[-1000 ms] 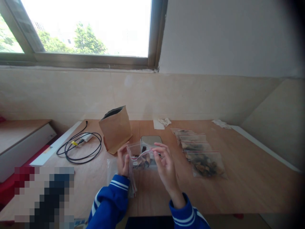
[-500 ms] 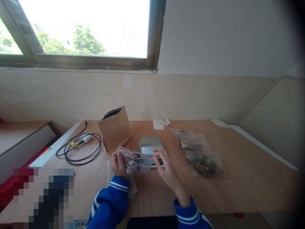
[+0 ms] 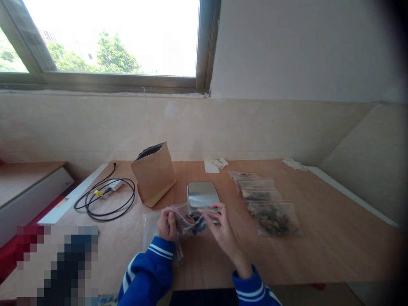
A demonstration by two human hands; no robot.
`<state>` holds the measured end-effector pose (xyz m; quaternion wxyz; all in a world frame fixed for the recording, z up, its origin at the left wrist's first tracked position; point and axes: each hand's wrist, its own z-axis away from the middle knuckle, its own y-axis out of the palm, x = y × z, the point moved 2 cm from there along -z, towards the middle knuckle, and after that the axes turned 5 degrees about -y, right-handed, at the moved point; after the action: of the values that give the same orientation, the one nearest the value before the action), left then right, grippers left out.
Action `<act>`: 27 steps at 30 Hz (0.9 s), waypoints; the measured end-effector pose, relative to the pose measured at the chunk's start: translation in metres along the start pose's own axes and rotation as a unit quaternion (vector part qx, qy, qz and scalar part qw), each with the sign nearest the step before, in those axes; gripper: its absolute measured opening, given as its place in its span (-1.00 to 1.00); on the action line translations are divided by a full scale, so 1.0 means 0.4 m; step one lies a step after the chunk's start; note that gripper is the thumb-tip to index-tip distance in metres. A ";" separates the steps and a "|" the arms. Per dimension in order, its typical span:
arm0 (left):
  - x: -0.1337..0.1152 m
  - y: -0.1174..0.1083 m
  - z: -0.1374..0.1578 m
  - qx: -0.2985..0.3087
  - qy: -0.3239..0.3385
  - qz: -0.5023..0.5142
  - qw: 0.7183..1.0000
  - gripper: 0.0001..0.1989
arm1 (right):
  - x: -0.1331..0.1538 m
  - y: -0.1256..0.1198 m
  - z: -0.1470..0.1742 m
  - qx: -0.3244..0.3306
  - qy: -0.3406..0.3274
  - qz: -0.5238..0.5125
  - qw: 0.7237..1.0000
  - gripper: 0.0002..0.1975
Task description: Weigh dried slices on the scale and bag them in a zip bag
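Observation:
Both my hands hold a clear zip bag (image 3: 194,225) with a red seal line and dark, brownish dried pieces inside. My left hand (image 3: 167,224) is closed on the bag's left edge. At its right top edge, my right hand (image 3: 221,227) pinches the seal between thumb and fingers. The bag's mouth gapes a little between the two hands. Just behind it lies a flat kitchen scale (image 3: 203,193) with a shiny plate; its front is partly covered by the bag and my fingers. More clear zip bags (image 3: 151,229) lie under my left hand.
A brown paper pouch (image 3: 155,174) stands upright with its top open. Left of it are a coiled black cable (image 3: 87,210) and a white adapter (image 3: 116,183). Several filled zip bags (image 3: 276,219) overlap at right. Crumpled tissue (image 3: 219,163) lies by the wall.
My left hand has moved slightly right, nearer my right hand. The bag's top edge now bows apart, and its dark contents show more clearly.

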<state>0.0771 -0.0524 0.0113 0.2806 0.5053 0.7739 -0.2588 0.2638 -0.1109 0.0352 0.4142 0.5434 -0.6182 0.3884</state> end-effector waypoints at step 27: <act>0.003 0.047 -0.002 0.370 -0.239 0.092 0.893 -0.69 | -0.136 -0.148 0.026 -0.243 0.075 -0.106 0.961 -0.54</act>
<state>0.0941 -0.0446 0.0088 0.2725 0.5646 0.4818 -0.6122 0.3254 -0.1078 -0.0174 0.6177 0.4578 -0.6003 0.2202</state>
